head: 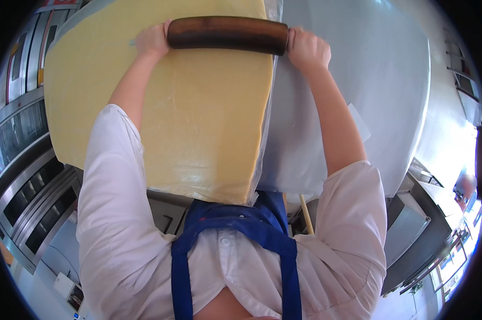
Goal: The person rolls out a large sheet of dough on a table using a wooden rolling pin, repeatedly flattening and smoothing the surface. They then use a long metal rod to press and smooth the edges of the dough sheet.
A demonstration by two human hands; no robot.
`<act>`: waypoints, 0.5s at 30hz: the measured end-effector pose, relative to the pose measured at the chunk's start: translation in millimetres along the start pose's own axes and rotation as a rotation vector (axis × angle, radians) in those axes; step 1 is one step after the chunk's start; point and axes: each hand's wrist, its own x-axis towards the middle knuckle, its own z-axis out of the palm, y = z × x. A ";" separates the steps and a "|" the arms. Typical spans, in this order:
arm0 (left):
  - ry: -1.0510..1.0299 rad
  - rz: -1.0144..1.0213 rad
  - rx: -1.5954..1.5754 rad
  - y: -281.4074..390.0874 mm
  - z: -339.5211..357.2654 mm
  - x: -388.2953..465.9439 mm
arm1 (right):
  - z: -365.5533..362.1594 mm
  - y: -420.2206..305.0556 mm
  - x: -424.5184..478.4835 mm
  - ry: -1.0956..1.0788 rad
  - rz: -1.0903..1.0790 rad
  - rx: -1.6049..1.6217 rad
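A thick dark wooden rolling pin (227, 35) lies crosswise over a broad pale-yellow slab (201, 120) that looks like dough or butter. Clear plastic film covers the slab and sticks out past its right edge. My left hand (152, 40) is closed around the pin's left end, above the slab. At the other end my right hand (309, 48) grips the pin, above the bare metal beside the slab. The handles themselves are hidden inside my fingers. The slab's near edge reaches my blue apron (237, 216).
The slab rests on a shiny metal worktop (305, 152). A flat pale piece (359, 122) lies by my right forearm. Deck ovens (37, 208) with glass doors stand at left. A wooden stick (306, 214) shows below the table edge. At far right, a person (465, 190) appears small.
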 end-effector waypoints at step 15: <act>-0.290 -0.007 -0.562 -9.5 -39.1 -317.7 | -16.9 -21.2 -151.1 0.052 -0.455 -0.145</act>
